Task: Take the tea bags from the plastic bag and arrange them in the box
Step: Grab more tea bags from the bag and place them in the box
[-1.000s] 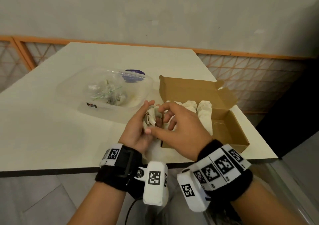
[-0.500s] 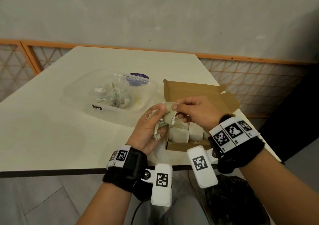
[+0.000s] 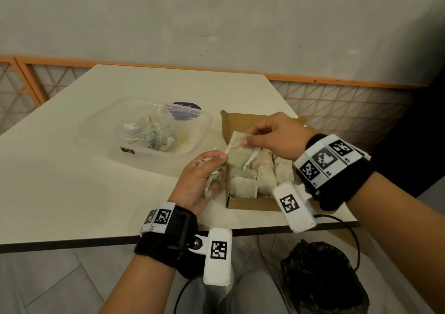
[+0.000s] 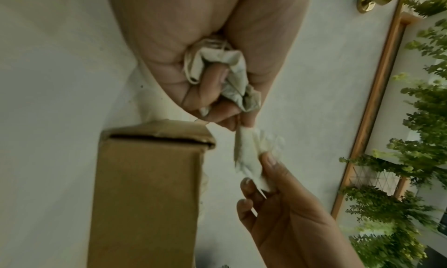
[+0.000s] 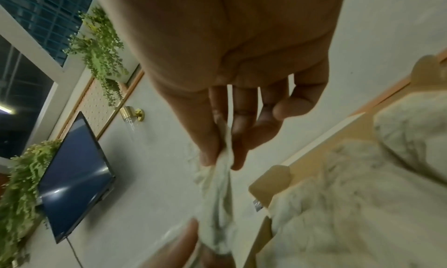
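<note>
Stretching between two hands: a pale, crumpled paper tea bag [image 3: 237, 153] is held taut above the left edge of the open brown cardboard box [image 3: 243, 204].
Right hand: the right hand [image 3: 277, 136] is raised over the box, its grip pinching the upper corner of the tea bag between thumb and forefinger; the other fingers [image 5: 300, 104] are loosely curled and hold nothing.
Left hand: the left hand [image 3: 198, 182] is poised just left of the box, its grip closed round a wad of crumpled tea bags [image 4: 232, 77] with strings, while thumb and forefinger pinch the lower corner of the stretched bag.
Box: seated near the front right corner of the cream tabletop [image 3: 72, 188], its flaps are folded back; rows of white tea bags [image 3: 260, 177] are packed inside, filling the near part seen in the head view.
Plastic bag: a clear plastic bag [image 3: 149, 130] with a few remaining items and green-tinted strings is seen lying inside a shallow transparent plastic tub [image 3: 101, 142], left of the box and apart from it. What exactly is left in it cannot be told.
Wrists: black bands with white tagged camera blocks [image 3: 218, 256] are worn on both.
</note>
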